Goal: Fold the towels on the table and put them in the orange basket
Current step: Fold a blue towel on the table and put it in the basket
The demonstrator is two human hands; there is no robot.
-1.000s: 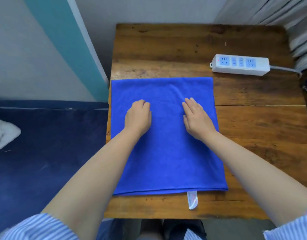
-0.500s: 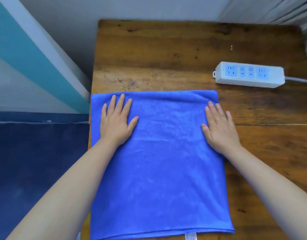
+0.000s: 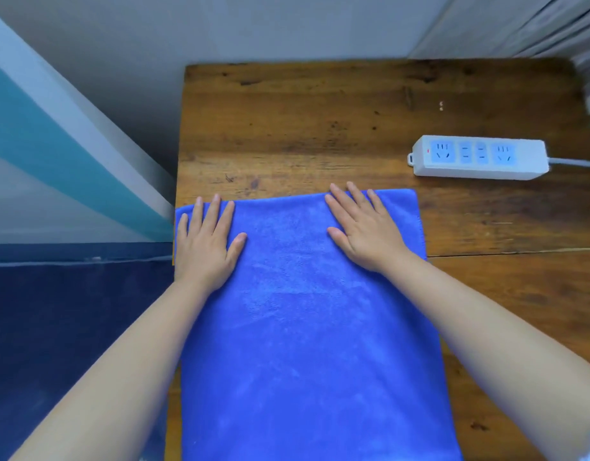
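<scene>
The blue towel (image 3: 307,327) lies flat along the left side of the wooden worktop (image 3: 353,111), its far edge under both hands — left hand (image 3: 205,246) and right hand (image 3: 365,234) are spread, fingers straight, pressing down, likely to smooth it for a fold. A white power strip (image 3: 479,158) sits apart at right; no orange basket in view.

No words, brand names or numbers can be read anywhere; the white power strip (image 3: 479,157) at the right shows only socket slots.
</scene>
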